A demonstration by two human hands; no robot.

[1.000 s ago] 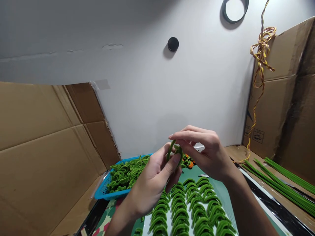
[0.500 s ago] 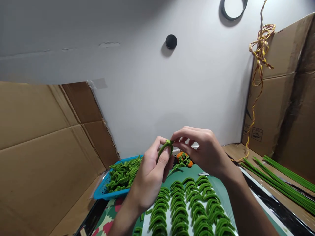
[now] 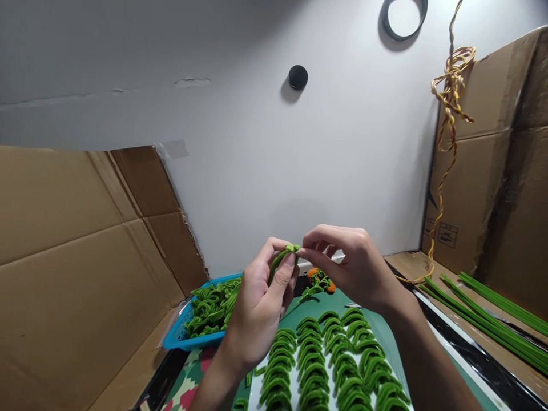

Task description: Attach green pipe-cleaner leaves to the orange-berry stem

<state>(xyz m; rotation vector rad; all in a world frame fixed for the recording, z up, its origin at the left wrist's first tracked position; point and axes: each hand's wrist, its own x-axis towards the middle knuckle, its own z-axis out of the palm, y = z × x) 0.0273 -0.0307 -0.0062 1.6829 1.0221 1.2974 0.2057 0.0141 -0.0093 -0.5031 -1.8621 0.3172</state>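
In the head view, my left hand (image 3: 261, 302) is closed around a bent green pipe cleaner (image 3: 279, 261), its folded top showing above my thumb. My right hand (image 3: 342, 251) meets it from the right, thumb and forefinger pinched at the tip of the piece. My palm and fingers hide the lower part. Below both hands, curved green pipe-cleaner pieces (image 3: 314, 365) lie in several rows on a white board (image 3: 295, 394). This board rests on a green mat (image 3: 391, 325).
To the left, a blue basket (image 3: 173, 337) holds a heap of green pieces. Behind my hands lies an orange-and-green pipe-cleaner flower (image 3: 315, 279). Long straight green stems (image 3: 492, 322) are at the right. Cardboard (image 3: 85, 228) flanks the work area, and twisted yellow wire (image 3: 449, 148) hangs at right.
My right fingertips have shifted slightly down against the tip of the pipe cleaner, whose folded top looks flatter. My left hand keeps its hold, and the view has tilted a little.
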